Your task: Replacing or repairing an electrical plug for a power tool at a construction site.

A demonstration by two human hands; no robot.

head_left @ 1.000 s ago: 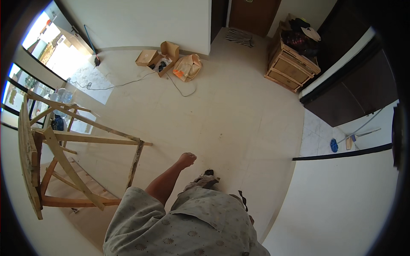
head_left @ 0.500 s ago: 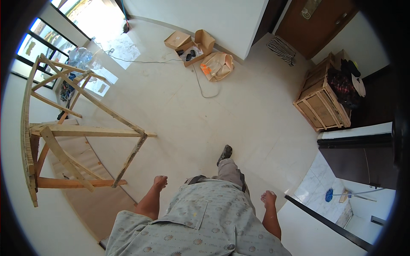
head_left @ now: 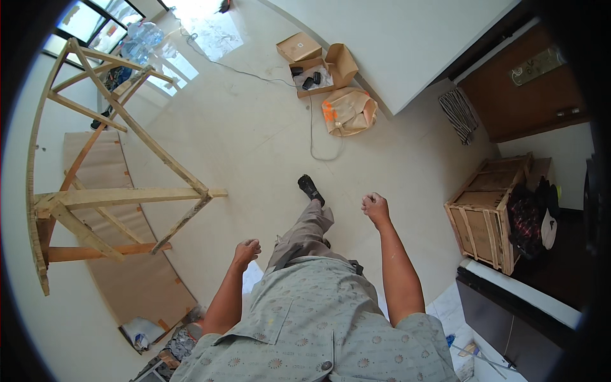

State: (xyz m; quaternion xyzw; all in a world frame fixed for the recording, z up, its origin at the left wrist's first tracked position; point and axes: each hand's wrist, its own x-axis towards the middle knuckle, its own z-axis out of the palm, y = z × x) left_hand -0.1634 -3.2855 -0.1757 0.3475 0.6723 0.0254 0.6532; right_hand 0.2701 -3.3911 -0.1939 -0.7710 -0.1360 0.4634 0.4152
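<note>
Both my hands hang over the pale tiled floor as I stand mid-stride. My left hand, beside my left hip, has its fingers curled in, and nothing shows in it. Farther forward on the other side, my right hand is loosely closed, also with nothing visible in its fingers. Neither hand touches anything. One foot in a dark shoe is stretched out ahead between them. To the left of my left hand stands a rough wooden trestle frame.
Ahead lie an open cardboard box with black items, a crumpled brown paper bag and a loose cable. At right, a wooden crate stands near a striped mat and brown door. Brown sheeting covers floor at left.
I have stepped forward and the view has turned a little left. My right hand has swung ahead; my left hand has moved slightly forward. The box, bag and crate appear farther right and lower.
</note>
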